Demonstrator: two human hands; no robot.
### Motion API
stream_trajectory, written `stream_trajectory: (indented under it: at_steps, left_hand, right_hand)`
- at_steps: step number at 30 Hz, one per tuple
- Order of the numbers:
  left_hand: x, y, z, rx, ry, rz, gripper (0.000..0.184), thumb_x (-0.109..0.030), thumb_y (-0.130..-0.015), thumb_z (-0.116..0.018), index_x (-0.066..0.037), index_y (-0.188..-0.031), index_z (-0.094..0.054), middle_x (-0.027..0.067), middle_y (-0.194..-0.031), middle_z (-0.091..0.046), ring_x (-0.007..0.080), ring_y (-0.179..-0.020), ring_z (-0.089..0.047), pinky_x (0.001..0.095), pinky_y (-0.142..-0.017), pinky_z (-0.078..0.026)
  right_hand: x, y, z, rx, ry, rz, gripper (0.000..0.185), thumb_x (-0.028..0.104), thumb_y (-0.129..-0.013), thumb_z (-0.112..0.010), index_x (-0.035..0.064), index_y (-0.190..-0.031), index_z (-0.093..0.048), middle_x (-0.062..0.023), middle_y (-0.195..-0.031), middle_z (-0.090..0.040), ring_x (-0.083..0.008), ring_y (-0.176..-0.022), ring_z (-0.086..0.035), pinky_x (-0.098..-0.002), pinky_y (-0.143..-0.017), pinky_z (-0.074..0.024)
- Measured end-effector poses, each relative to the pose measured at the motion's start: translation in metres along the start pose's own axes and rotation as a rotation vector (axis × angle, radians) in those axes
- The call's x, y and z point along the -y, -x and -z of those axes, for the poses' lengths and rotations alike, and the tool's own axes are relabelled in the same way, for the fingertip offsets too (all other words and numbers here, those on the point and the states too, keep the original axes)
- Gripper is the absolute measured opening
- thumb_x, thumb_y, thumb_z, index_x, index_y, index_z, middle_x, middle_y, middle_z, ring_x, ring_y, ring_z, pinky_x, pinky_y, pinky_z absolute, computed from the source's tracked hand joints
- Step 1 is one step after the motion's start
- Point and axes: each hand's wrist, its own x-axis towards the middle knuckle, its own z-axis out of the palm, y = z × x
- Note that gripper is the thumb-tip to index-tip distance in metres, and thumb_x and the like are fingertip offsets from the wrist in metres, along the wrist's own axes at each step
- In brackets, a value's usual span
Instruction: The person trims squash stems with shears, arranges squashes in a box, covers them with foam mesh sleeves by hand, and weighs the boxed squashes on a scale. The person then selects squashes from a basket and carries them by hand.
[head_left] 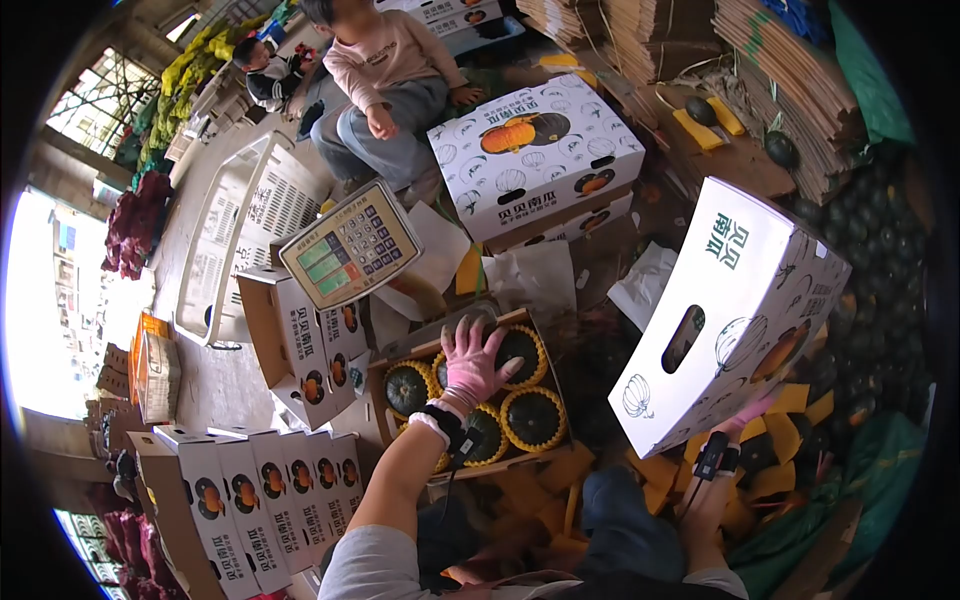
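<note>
My left hand [474,362], in a pink glove, lies with fingers spread over dark green pumpkins [532,418] wrapped in yellow foam nets. They sit in an open cardboard box [570,440] in front of me. At the right, my right hand [757,408], also gloved, holds a white printed carton [690,320] by its lower right side. The carton is tilted and raised, with an oval hand hole facing me. Much of my right hand is hidden behind it.
A digital scale display [352,245] stands beyond the box. A closed carton [535,150] is behind it, near a seated person [385,90]. White cartons [250,500] line the lower left. Many loose pumpkins [880,260] and yellow foam nets [780,440] lie at right.
</note>
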Motion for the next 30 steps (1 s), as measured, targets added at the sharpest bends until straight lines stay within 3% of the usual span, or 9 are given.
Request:
stream_trajectory:
  at_steps: [12, 21, 23, 30]
  left_hand:
    - [0.001, -0.001, -0.002, -0.027, 0.002, -0.010, 0.067, -0.062, -0.079, -0.054, -0.021, -0.130, -0.048, 0.0154, -0.135, -0.038, 0.0397, -0.130, -0.028, 0.0621, -0.108, -0.013]
    - [0.000, -0.001, -0.001, -0.043, 0.020, 0.001, 0.064, -0.060, -0.078, -0.055, -0.021, -0.128, -0.049, 0.0156, -0.135, -0.039, 0.0391, -0.130, -0.029, 0.0616, -0.107, -0.014]
    - [0.000, -0.001, -0.001, -0.044, 0.025, 0.001, 0.064, -0.060, -0.078, -0.055, -0.021, -0.128, -0.049, 0.0156, -0.135, -0.039, 0.0391, -0.130, -0.029, 0.0615, -0.107, -0.014]
    - [0.001, 0.000, -0.004, -0.056, 0.018, -0.004, 0.063, -0.060, -0.078, -0.055, -0.021, -0.128, -0.049, 0.0155, -0.135, -0.038, 0.0395, -0.129, -0.029, 0.0618, -0.107, -0.014]
  right_hand:
    - [0.007, 0.000, -0.006, -0.144, -0.245, -0.284, 0.050, 0.040, -0.101, -0.025, 0.0040, -0.134, -0.037, -0.0119, -0.134, -0.047, -0.0197, -0.109, -0.051, -0.0317, -0.091, -0.0435]
    - [0.012, 0.001, -0.008, -0.179, -0.295, -0.375, 0.053, 0.043, -0.100, -0.025, 0.0048, -0.134, -0.037, -0.0114, -0.135, -0.046, -0.0204, -0.112, -0.050, -0.0310, -0.093, -0.0434]
    - [0.019, 0.002, -0.014, -0.272, -0.261, -0.456, 0.056, 0.047, -0.099, -0.025, 0.0056, -0.136, -0.036, -0.0108, -0.137, -0.044, -0.0212, -0.115, -0.049, -0.0316, -0.095, -0.0430]
    - [0.019, -0.002, -0.015, -0.244, -0.322, -0.429, 0.058, 0.047, -0.099, -0.025, 0.0049, -0.137, -0.035, -0.0112, -0.137, -0.044, -0.0226, -0.116, -0.049, -0.0330, -0.097, -0.0421]
